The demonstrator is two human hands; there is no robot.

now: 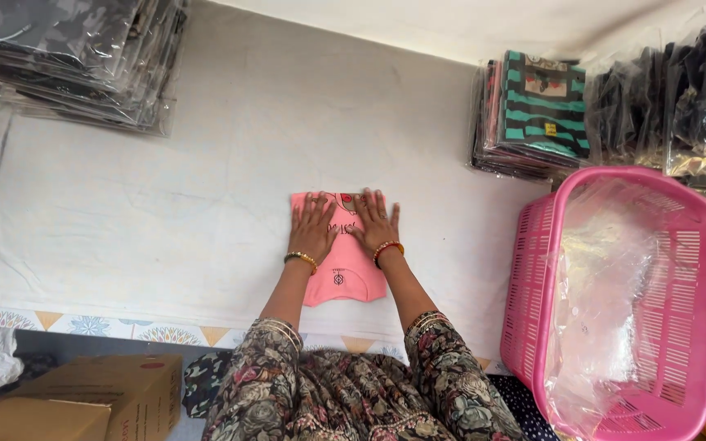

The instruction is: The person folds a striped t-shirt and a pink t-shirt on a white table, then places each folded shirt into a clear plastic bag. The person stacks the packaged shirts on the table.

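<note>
Presently: left hand (314, 226) and right hand (375, 222) flat, fingers spread, gripping nothing, pressing pink garment (338, 265) | garment folded small on white worktop (165, 188) | bagging undone; pink basket (614, 302) of clear bags beside.

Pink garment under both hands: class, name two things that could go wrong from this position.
1. Both hands, left hand and right hand, press only the far end of the pink garment; the near end lies free and might crease or shift.
2. The pink basket of clear plastic bags overhangs the table edge and might tip if bumped.
</note>
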